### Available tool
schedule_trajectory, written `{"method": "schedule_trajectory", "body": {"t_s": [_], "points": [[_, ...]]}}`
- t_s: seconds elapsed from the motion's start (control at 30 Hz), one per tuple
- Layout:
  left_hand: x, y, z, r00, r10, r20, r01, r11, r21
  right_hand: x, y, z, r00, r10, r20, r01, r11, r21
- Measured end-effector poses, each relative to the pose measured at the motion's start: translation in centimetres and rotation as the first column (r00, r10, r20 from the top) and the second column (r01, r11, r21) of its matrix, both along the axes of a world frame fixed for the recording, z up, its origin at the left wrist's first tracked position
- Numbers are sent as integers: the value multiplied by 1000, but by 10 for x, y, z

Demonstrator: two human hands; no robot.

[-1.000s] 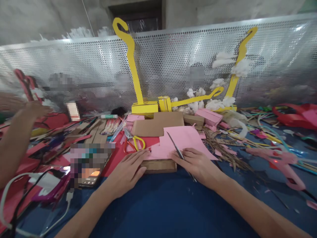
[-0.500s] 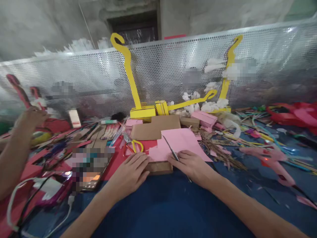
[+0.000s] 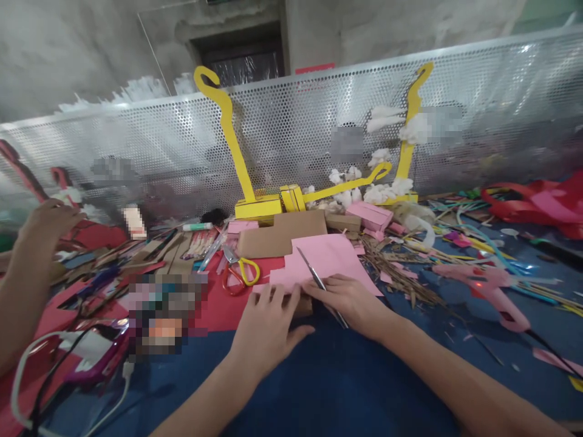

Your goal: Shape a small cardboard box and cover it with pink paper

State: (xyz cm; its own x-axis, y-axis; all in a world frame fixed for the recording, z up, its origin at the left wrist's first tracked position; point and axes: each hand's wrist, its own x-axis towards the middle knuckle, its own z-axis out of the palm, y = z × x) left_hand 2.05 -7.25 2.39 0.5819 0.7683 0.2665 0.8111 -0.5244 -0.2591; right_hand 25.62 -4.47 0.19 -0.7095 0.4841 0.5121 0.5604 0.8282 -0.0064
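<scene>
A pink paper sheet (image 3: pixel 337 255) with a stepped left edge lies over a small brown cardboard piece (image 3: pixel 304 307). Spread fingers of my left hand (image 3: pixel 266 321) rest on the sheet's near left edge, thumb pointing right; this hand is open and holds nothing. My right hand (image 3: pixel 357 300) is closed round a slim pointed metal tool (image 3: pixel 312 266), which slants across the paper with its tip pointing away. Its kind is not clear, as the fingers cover its middle. Just beyond my left hand are scissors (image 3: pixel 241 270) with yellow and red handles, lying on red paper (image 3: pixel 218 306).
Flat brown cardboard (image 3: pixel 291 233) lies behind the pink sheet. A pink glue gun (image 3: pixel 487 285) with a lit red light is at right. Yellow hook-shaped pieces (image 3: pixel 230 133) stand before a perforated metal panel (image 3: pixel 291 121). Another person's hand (image 3: pixel 48 221) is at far left.
My left hand has shifted right and nearer the cardboard, its fingers now spread with the thumb out. The right hand and tool stay nearly still. The whole view has shifted slightly.
</scene>
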Motion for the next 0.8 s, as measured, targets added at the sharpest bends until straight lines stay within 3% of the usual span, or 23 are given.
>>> {"method": "schedule_trajectory", "body": {"t_s": [0.1, 0.3, 0.53, 0.8], "points": [[4, 1, 0, 999, 4, -39, -4, 1000, 10, 4, 2, -2, 994, -44, -102, 38, 998, -57], [5, 4, -4, 992, 7, -123, 5, 996, 94, 7, -7, 12, 896, -305, -324, 277, 952, -129], [1, 9, -16, 996, -16, -89, 25, 995, 99, 5, -28, 32, 810, -337, -480, 232, 936, -265], [0, 8, -11, 999, -11, -45, 14, 997, 70, -2, -80, 35, 655, -470, -592, 325, 882, -341]]}}
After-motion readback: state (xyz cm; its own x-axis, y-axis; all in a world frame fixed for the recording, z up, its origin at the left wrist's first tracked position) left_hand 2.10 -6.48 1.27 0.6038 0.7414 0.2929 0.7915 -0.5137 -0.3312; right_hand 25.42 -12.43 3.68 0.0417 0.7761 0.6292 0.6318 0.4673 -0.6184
